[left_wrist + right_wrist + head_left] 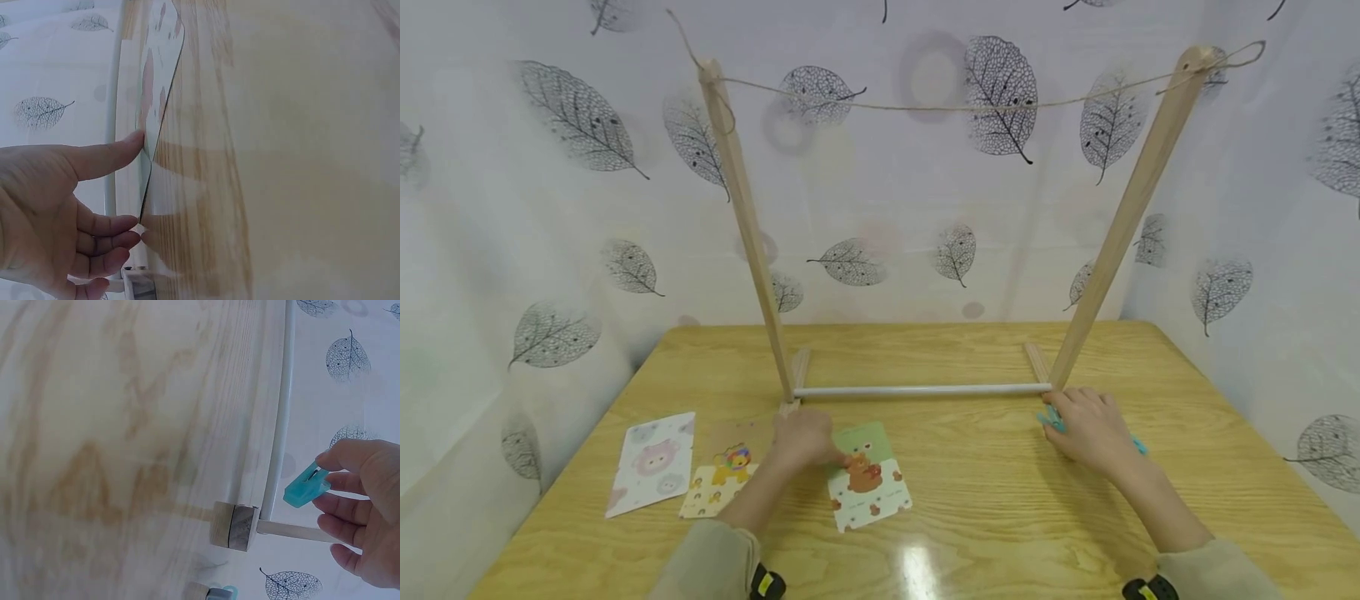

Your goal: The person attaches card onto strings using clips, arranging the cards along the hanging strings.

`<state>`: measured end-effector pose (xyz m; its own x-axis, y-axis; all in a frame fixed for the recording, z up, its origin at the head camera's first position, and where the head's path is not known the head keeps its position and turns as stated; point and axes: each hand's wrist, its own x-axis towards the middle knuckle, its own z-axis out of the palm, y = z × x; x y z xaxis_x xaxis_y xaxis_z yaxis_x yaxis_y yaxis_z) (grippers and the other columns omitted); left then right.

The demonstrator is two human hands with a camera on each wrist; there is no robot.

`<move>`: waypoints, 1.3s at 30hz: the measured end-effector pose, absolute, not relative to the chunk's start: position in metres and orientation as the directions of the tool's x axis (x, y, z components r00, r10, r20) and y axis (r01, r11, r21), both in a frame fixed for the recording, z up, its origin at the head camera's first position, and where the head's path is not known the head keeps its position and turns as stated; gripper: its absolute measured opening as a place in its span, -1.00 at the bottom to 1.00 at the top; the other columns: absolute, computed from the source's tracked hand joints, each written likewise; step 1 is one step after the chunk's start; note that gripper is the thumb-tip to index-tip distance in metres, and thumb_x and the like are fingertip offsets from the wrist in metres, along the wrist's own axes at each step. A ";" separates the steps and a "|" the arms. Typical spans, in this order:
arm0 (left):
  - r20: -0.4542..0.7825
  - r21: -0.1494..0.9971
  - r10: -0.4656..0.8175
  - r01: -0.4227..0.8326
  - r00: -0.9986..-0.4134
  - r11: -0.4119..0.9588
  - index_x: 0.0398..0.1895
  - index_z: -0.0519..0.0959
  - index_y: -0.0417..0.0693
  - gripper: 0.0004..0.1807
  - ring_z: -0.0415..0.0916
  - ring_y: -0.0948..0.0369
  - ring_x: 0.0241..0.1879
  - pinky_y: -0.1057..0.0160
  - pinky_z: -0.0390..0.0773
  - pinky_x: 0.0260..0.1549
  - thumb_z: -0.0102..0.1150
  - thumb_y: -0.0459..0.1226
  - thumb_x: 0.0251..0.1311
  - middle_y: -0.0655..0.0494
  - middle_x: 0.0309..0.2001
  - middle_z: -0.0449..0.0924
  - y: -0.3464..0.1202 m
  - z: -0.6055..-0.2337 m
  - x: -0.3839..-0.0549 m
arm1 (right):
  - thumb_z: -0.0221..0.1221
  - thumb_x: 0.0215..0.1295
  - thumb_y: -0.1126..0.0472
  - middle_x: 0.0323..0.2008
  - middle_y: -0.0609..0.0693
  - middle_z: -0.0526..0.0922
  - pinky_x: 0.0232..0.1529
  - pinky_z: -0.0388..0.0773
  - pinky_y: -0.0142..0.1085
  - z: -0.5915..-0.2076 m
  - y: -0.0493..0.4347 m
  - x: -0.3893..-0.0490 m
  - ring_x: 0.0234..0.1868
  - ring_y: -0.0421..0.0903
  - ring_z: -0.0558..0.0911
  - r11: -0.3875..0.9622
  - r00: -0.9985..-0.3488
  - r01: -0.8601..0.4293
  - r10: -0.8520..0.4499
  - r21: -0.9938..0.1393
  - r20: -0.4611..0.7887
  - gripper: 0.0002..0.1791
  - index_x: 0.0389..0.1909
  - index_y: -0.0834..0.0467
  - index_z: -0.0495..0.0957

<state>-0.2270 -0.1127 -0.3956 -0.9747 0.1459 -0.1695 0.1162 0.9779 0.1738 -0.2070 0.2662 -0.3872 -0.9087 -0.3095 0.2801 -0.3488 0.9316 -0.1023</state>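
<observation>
My left hand (805,437) is low over the table between two picture cards. Its thumb rests on the left edge of the bear card (874,487), which is green and white and lies flat. The other fingers, slightly bent, reach down by the lion card (707,492), partly hidden under the hand and forearm in the head view. My right hand (1090,429) pinches a teal plastic clothespin (306,486) between thumb and fingers, near the foot of the frame's right post. Another teal clothespin (1139,446) shows past that hand on the table.
A wooden frame stands on the table (970,467), with a left post (745,208), a right post (1131,217) and a white rod (925,390) low between them. Twine (917,108) hangs across the tops. A pink-and-white card (655,467) lies at far left. Leaf-printed cloth surrounds the table.
</observation>
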 end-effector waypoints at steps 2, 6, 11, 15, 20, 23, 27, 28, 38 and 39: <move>-0.176 0.180 0.141 0.109 -0.974 0.978 -0.74 0.33 0.00 -0.48 0.25 0.19 -0.54 -0.09 0.31 -0.12 0.43 0.11 -0.30 0.16 -0.65 0.28 -0.114 -0.395 -0.227 | 0.27 0.07 0.21 -0.18 0.19 0.60 -0.17 0.31 0.09 -0.387 0.267 -0.207 -0.10 0.23 0.49 0.933 -0.909 -0.347 -0.309 -0.098 0.280 -0.60 -0.07 0.28 0.51; -0.176 0.185 0.136 0.103 -0.975 0.977 -0.73 0.32 -0.01 -0.47 0.25 0.17 -0.53 -0.11 0.28 -0.10 0.43 0.12 -0.31 0.16 -0.64 0.28 -0.115 -0.395 -0.227 | 0.28 0.06 0.21 -0.19 0.19 0.59 -0.18 0.31 0.08 -0.387 0.267 -0.207 -0.10 0.22 0.49 0.934 -0.909 -0.345 -0.307 -0.096 0.281 -0.60 -0.07 0.29 0.51; -0.160 0.207 0.139 0.104 -0.977 0.973 -0.61 0.40 -0.04 -0.48 0.31 0.17 -0.51 -0.19 0.24 -0.03 0.46 0.10 -0.35 0.14 -0.58 0.34 -0.113 -0.396 -0.228 | 0.28 0.06 0.21 -0.17 0.20 0.60 -0.17 0.31 0.09 -0.388 0.268 -0.207 -0.09 0.23 0.49 0.935 -0.911 -0.341 -0.302 -0.102 0.281 -0.60 -0.07 0.29 0.52; -0.142 0.239 0.135 0.099 -0.981 0.966 -0.32 0.47 -0.14 -0.40 0.40 0.14 -0.43 -0.31 0.13 0.05 0.49 0.04 -0.36 0.13 -0.49 0.40 -0.111 -0.398 -0.228 | 0.28 0.06 0.21 -0.19 0.20 0.60 -0.18 0.31 0.09 -0.388 0.268 -0.207 -0.11 0.23 0.49 0.934 -0.909 -0.342 -0.302 -0.101 0.286 -0.59 -0.07 0.29 0.52; -0.076 0.240 0.117 0.096 -0.990 0.966 0.00 0.39 -0.31 -0.24 0.44 0.13 -0.53 -0.36 0.08 0.06 0.46 -0.06 -0.25 0.12 -0.62 0.41 -0.105 -0.400 -0.226 | 0.28 0.06 0.20 -0.20 0.19 0.60 -0.18 0.32 0.10 -0.388 0.268 -0.207 -0.12 0.22 0.50 0.935 -0.909 -0.342 -0.303 -0.096 0.285 -0.59 -0.07 0.28 0.52; 0.003 0.186 0.130 0.129 -0.991 0.974 -0.04 0.39 -0.30 -0.33 0.46 0.09 -0.52 -0.36 0.12 0.03 0.42 -0.12 -0.20 0.11 -0.64 0.40 -0.101 -0.403 -0.224 | 0.29 0.06 0.21 -0.21 0.18 0.60 -0.19 0.32 0.09 -0.388 0.268 -0.207 -0.12 0.22 0.50 0.935 -0.909 -0.343 -0.305 -0.094 0.286 -0.60 -0.08 0.28 0.52; 0.137 0.061 0.177 0.186 -0.975 0.981 -0.26 0.43 -0.21 -0.50 0.46 0.02 -0.41 -0.32 0.23 -0.06 0.42 -0.13 -0.23 0.05 -0.57 0.43 -0.098 -0.406 -0.221 | 0.28 0.06 0.21 -0.20 0.18 0.60 -0.18 0.32 0.10 -0.387 0.268 -0.206 -0.12 0.22 0.50 0.934 -0.908 -0.345 -0.307 -0.094 0.284 -0.61 -0.08 0.28 0.52; 0.165 0.033 0.189 0.197 -0.968 0.980 -0.30 0.43 -0.19 -0.53 0.46 0.01 -0.40 -0.32 0.24 -0.08 0.42 -0.14 -0.23 0.03 -0.56 0.43 -0.098 -0.406 -0.220 | 0.28 0.06 0.21 -0.20 0.18 0.60 -0.18 0.32 0.10 -0.387 0.268 -0.206 -0.11 0.22 0.50 0.933 -0.908 -0.346 -0.308 -0.096 0.282 -0.61 -0.08 0.28 0.52; 0.342 -0.105 0.244 0.222 -0.907 0.970 -0.53 0.42 -0.15 -0.61 0.43 0.07 -0.51 -0.10 0.37 -0.28 0.34 -0.05 -0.13 0.02 -0.60 0.43 -0.101 -0.401 -0.225 | 0.27 0.07 0.21 -0.23 0.18 0.60 -0.16 0.33 0.12 -0.385 0.270 -0.207 -0.11 0.23 0.50 0.927 -0.903 -0.361 -0.320 -0.101 0.288 -0.60 -0.07 0.31 0.51; 0.351 -0.106 0.246 0.223 -0.904 0.969 -0.53 0.41 -0.15 -0.60 0.41 0.08 -0.53 -0.09 0.37 -0.29 0.33 -0.03 -0.12 0.03 -0.61 0.41 -0.101 -0.399 -0.225 | 0.27 0.08 0.21 -0.24 0.16 0.60 -0.16 0.33 0.12 -0.385 0.270 -0.207 -0.12 0.22 0.50 0.928 -0.903 -0.360 -0.319 -0.102 0.288 -0.60 -0.07 0.31 0.50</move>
<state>-0.2250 -0.1012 -0.3993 -0.9036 0.2461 0.3508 0.2226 0.9691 -0.1064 -0.2068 0.2704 -0.3849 -0.9032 -0.3186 0.2876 -0.3597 0.9275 -0.1019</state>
